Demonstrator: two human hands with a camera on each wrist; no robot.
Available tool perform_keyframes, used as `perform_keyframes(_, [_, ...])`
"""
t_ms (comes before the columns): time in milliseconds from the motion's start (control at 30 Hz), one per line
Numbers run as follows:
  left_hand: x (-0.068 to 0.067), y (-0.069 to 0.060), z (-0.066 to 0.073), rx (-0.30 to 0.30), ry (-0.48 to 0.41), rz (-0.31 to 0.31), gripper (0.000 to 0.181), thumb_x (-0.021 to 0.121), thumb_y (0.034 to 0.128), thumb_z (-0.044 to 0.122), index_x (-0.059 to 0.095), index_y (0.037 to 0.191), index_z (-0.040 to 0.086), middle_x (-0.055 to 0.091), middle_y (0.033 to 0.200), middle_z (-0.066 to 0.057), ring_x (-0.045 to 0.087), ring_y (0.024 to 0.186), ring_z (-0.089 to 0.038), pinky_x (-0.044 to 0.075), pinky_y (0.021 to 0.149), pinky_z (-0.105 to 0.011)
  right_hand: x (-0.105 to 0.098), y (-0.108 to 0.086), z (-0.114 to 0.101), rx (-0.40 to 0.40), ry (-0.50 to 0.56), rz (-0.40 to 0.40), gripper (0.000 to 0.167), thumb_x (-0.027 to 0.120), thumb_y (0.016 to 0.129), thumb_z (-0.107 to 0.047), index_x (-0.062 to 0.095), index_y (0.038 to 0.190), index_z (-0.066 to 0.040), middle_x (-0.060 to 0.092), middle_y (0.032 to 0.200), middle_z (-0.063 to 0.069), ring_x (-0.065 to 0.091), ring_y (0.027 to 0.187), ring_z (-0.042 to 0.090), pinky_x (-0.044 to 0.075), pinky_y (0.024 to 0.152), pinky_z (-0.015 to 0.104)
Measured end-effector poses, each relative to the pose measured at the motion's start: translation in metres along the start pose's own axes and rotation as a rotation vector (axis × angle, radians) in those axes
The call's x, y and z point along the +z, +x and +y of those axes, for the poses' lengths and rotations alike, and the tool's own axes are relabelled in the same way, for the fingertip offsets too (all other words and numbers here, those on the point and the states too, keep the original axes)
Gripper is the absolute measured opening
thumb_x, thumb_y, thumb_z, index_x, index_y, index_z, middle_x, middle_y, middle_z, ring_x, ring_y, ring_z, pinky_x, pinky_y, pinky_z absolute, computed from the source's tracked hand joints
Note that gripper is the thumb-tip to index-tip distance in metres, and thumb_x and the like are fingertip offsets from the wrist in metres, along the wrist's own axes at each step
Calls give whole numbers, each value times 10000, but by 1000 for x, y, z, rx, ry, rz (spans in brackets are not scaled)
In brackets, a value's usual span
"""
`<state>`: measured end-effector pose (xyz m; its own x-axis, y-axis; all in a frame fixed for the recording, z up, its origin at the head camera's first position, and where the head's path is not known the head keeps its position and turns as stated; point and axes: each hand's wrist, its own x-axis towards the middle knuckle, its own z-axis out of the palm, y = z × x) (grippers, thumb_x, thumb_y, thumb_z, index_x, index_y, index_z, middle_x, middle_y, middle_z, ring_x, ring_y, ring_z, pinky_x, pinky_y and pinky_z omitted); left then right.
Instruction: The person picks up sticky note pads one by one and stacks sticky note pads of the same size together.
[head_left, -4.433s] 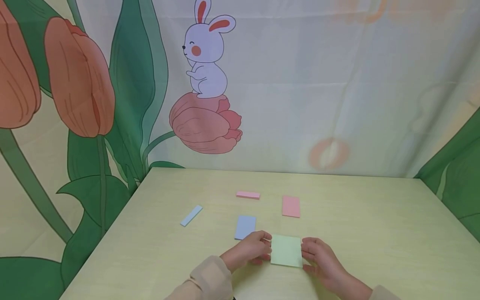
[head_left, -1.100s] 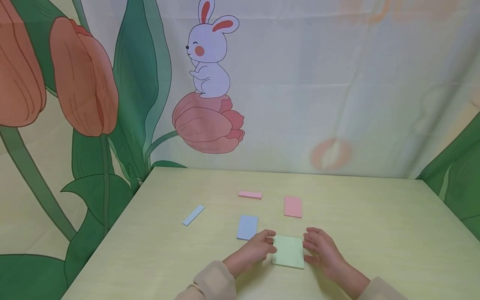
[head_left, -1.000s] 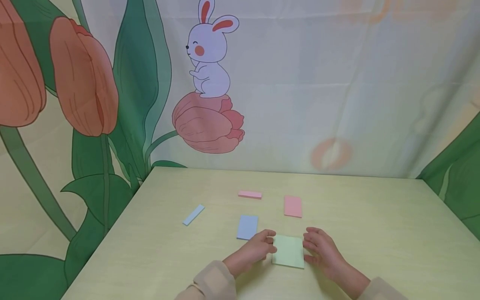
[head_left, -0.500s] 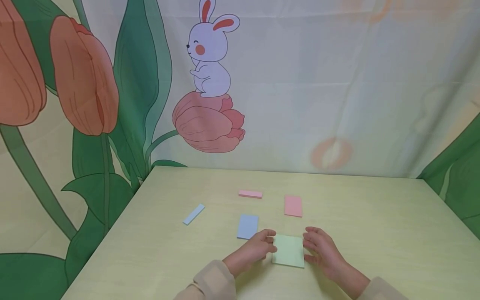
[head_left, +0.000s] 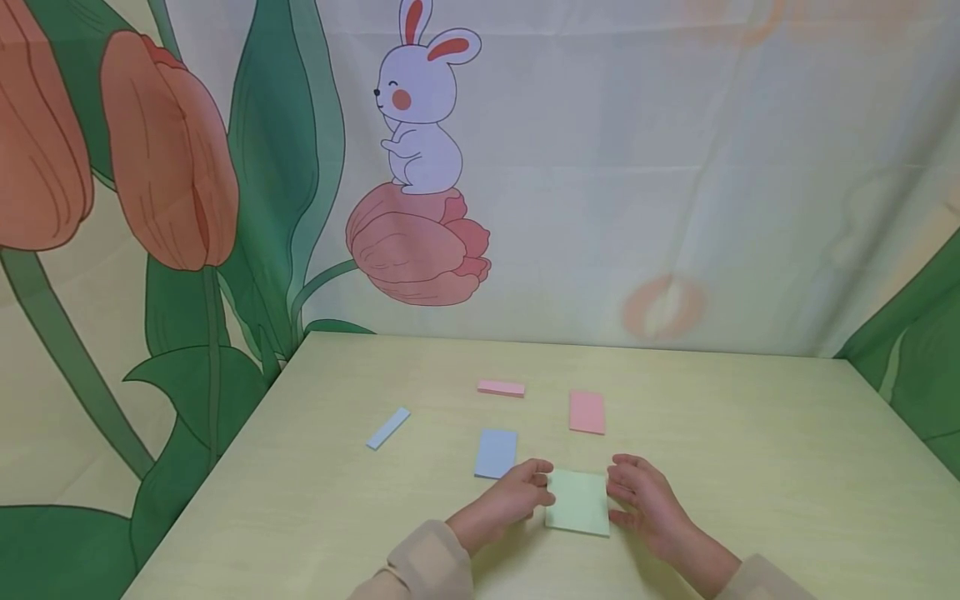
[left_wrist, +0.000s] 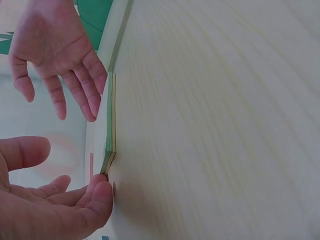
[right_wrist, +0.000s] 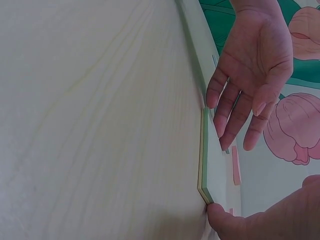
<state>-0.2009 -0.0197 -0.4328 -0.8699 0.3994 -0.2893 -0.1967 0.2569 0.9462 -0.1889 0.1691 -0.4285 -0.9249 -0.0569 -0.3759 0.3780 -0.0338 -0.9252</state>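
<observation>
A pale green square pad point(head_left: 577, 502), apparently sticky notes, lies flat on the table between the two hands. At its left edge is my left hand point(head_left: 513, 497), its fingers fairly straight and fingertips touching the edge. My right hand point(head_left: 651, 507) stands at the opposite edge with spread, relaxed fingers; a lower fingertip meets the pad's corner in the right wrist view. Neither hand curls round the pad point(right_wrist: 215, 160). Both wrist views show its layered side, green over tan point(left_wrist: 109, 125). A blue rectangular pad point(head_left: 496, 452) sits just beyond my left hand.
Farther back lie a pink rectangular pad point(head_left: 587, 412) and a narrow pink strip point(head_left: 501, 388). To the left a narrow light blue strip point(head_left: 387, 428) lies at a slant. Behind the pale wooden table point(head_left: 750, 450) hangs a printed cloth point(head_left: 562, 167) with tulips and a rabbit.
Compared with the earliest frame, my right hand is slightly farther from me along the green pad's edge, and the head view has shifted a little. Over the last second almost nothing moves.
</observation>
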Motion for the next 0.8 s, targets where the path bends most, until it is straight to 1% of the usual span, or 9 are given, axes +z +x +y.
perform_keyframes(300, [-1, -3, 0, 1, 7, 10, 456, 515, 815, 35, 394, 1250, -25, 400, 1287, -259, 371, 1193, -398, 352, 916, -541, 3, -3, -4, 12, 9, 26, 558, 385, 889, -209, 168, 1341, 36, 222, 1377, 242, 252, 1242, 409, 297, 964, 550])
perform_keyframes(433, [-3, -3, -2, -6, 9, 12, 462, 519, 811, 39, 394, 1252, -20, 393, 1298, -249, 358, 1204, -392, 349, 923, -538, 4, -4, -5, 7, -14, 43, 568, 411, 877, -212, 192, 1337, 37, 242, 1368, 239, 264, 1233, 399, 297, 976, 520])
perform_keyframes(567, [-6, -5, -3, -14, 17, 15, 467, 525, 806, 43, 399, 1252, -16, 398, 1295, -244, 356, 1206, -389, 357, 922, -530, 3, -2, -5, -8, -48, 55, 575, 438, 868, -237, 228, 1328, 37, 304, 1331, 221, 318, 1202, 361, 320, 966, 478])
perform_keyframes(633, [-7, -6, -3, -18, 21, 13, 470, 528, 806, 46, 400, 1254, -16, 410, 1285, -240, 366, 1197, -387, 361, 918, -528, 4, -2, -5, -18, -56, 57, 578, 442, 866, -241, 234, 1326, 40, 312, 1327, 215, 323, 1200, 353, 309, 977, 480])
perform_keyframes(733, [-8, -8, -3, -18, 28, 7, 467, 531, 810, 53, 402, 1254, -13, 435, 1263, -228, 398, 1170, -379, 375, 902, -524, 5, -3, -7, -39, -62, 56, 573, 445, 867, -241, 240, 1318, 46, 305, 1332, 230, 318, 1207, 369, 290, 991, 496])
perform_keyframes(800, [-9, -9, -4, -9, 25, 6, 461, 528, 816, 50, 401, 1254, -21, 449, 1250, -229, 422, 1152, -374, 384, 892, -521, 8, -5, -9, -54, -61, 56, 571, 435, 869, -233, 229, 1317, 55, 272, 1349, 250, 289, 1226, 395, 264, 1004, 513])
